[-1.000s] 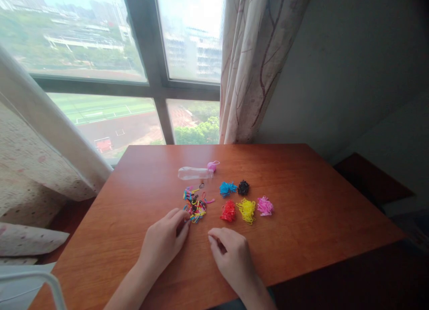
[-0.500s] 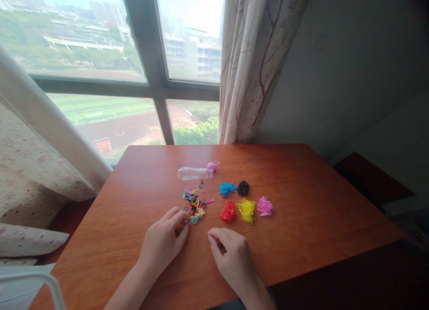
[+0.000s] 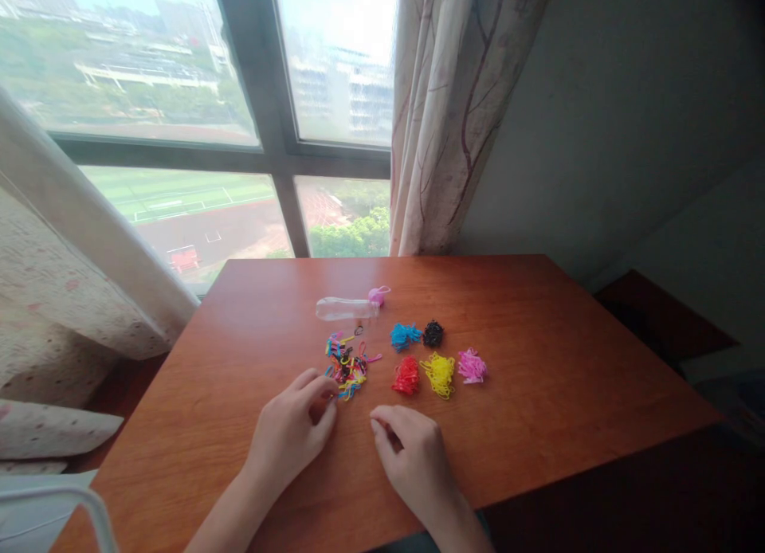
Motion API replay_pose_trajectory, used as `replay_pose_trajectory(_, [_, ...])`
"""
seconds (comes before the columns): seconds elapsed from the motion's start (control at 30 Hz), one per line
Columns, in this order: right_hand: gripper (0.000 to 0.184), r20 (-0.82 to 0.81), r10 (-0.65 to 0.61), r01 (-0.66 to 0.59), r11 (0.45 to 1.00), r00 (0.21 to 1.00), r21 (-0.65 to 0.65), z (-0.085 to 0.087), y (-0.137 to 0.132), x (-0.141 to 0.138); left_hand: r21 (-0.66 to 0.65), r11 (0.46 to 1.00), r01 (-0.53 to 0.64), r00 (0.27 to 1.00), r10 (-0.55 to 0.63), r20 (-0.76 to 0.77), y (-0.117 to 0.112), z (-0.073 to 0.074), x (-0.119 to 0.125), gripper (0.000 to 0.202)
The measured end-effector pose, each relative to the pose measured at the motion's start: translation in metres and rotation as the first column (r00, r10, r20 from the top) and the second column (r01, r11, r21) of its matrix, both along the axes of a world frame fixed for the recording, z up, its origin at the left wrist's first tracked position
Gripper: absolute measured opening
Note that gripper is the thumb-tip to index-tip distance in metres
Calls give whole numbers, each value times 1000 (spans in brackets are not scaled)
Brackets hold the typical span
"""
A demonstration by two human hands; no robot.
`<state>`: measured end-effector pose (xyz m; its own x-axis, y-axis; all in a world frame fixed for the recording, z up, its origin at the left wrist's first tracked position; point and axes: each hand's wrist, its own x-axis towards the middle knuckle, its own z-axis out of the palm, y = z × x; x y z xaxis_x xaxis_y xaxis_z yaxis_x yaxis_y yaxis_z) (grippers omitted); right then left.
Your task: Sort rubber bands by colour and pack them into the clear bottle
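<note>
My left hand point(image 3: 291, 431) rests on the wooden table point(image 3: 538, 425), fingers curled, with fingertips and thumb pinched at the near edge of a mixed pile of small coloured rubber bands point(image 3: 347, 365). My right hand point(image 3: 412, 457) lies beside it, fingers bent under against the thumb; what either holds is hidden. Sorted heaps sit to the right of the mixed pile: blue point(image 3: 405, 335), black point(image 3: 433, 332), red point(image 3: 407, 375), yellow point(image 3: 439, 374) and pink point(image 3: 472, 366). A clear plastic bottle point(image 3: 347, 307) lies on its side behind the piles, its pink cap point(image 3: 378, 295) at the right end.
A large window point(image 3: 251, 107) stands behind the table, with a patterned curtain point(image 3: 454, 115) at its right and a pale curtain point(image 3: 65, 258) at the left. A grey wall point(image 3: 627, 115) runs along the right. A white curved bar point(image 3: 89, 505) shows at the lower left.
Hardly anything has moved; my left fingertips have shifted slightly at the edge of the mixed pile. The right hand has stayed in place.
</note>
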<state>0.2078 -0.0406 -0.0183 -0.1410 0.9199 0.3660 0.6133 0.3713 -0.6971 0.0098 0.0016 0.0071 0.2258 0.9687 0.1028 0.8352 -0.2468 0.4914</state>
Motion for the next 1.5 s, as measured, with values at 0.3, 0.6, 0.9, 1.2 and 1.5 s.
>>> replay_pose_trajectory(0.3, [18, -8, 0, 0, 1000, 1000, 2, 0, 1, 1, 5, 999, -34, 999, 34, -8, 1, 1, 0, 15])
replay_pose_trajectory(0.6, [18, -3, -3, 3, 1000, 1000, -5, 1, 1, 0, 66, 998, 12, 1000, -12, -5, 1, -3, -3, 16])
replay_pose_trajectory(0.9, [19, 21, -3, 3, 1000, 1000, 6, 2, 1, 0, 130, 972, 198, 973, -179, -147, 45, 30, 43, 18])
replay_pose_trajectory(1.2, [21, -21, 8, -8, 1000, 1000, -21, 1, 0, -1, 86, 948, 307, 923, -275, -269, 102, 32, 88, 20])
replay_pose_trajectory(1.5, [21, -35, 21, -23, 999, 999, -48, 3, 0, -1, 78, 948, 307, 928, -281, -244, 99, 32, 79, 22])
